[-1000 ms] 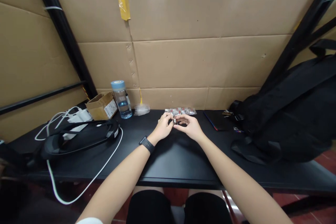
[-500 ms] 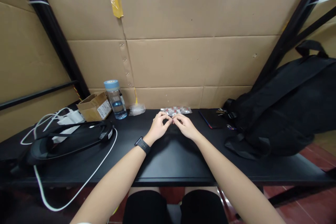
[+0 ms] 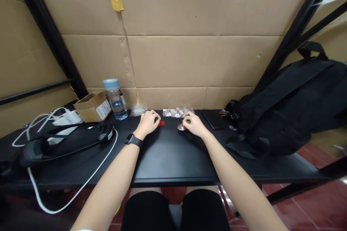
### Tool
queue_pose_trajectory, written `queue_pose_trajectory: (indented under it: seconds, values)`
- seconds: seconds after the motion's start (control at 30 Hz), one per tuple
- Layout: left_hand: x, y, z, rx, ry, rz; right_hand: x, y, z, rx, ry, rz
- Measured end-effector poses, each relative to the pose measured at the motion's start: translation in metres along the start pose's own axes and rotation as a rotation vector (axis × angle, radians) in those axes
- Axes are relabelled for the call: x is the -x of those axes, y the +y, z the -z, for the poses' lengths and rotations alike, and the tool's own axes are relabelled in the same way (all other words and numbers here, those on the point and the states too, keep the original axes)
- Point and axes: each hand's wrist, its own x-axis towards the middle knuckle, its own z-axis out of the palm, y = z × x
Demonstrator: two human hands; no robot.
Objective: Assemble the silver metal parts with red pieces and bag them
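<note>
My left hand (image 3: 148, 122), a dark watch on its wrist, is at the left middle of the black table with its fingers curled in. Right by its fingertips, low on the table, is a bunch of small red pieces (image 3: 161, 123). Whatever lies between those fingers is hidden. To the right, my right hand (image 3: 193, 124) pinches a small silver disc (image 3: 181, 127) that has a bit of red on top. The disc is at or just above the tabletop. Behind the hands, a row of clear packets (image 3: 177, 112) holds silver and red pieces.
At left stand a water bottle (image 3: 116, 103), an open cardboard box (image 3: 93, 107) and white chargers (image 3: 67, 119) with cables. A black pouch (image 3: 73, 140) lies before them, and clear plastic bags (image 3: 138, 110) behind. A dark flat case (image 3: 215, 121) and a black backpack (image 3: 292, 104) are at right.
My hands were together at the middle, fingertips meeting. Now they are apart: the left has moved left to the red pieces, the right slightly right with the silver disc showing under it.
</note>
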Motion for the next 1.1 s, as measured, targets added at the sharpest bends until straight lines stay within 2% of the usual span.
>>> queue_pose_trajectory:
  seconds: [0.1,0.23,0.33,0.43,0.8,0.97,1.1]
  values:
    - [0.002,-0.005,0.003,-0.043,-0.087,-0.032,-0.002,0.004,0.005,-0.001,-0.009,-0.028]
    - [0.002,-0.006,0.002,-0.042,-0.172,-0.035,0.001,0.019,0.011,0.142,-0.003,-0.132]
    - [0.0,-0.007,-0.004,-0.044,-0.193,-0.029,0.007,0.033,0.014,0.196,-0.088,-0.186]
    - [0.0,-0.008,-0.011,-0.051,-0.17,-0.019,0.01,0.041,0.014,0.162,-0.145,-0.202]
    - [0.001,0.002,-0.023,0.009,-0.087,-0.059,0.009,0.042,0.015,0.142,-0.032,-0.19]
    - [-0.003,0.004,-0.014,0.09,0.03,-0.002,0.004,0.026,0.016,-0.063,0.068,-0.189]
    - [-0.005,0.007,-0.006,0.394,0.087,0.014,0.0,0.0,0.005,-0.305,0.171,-0.144]
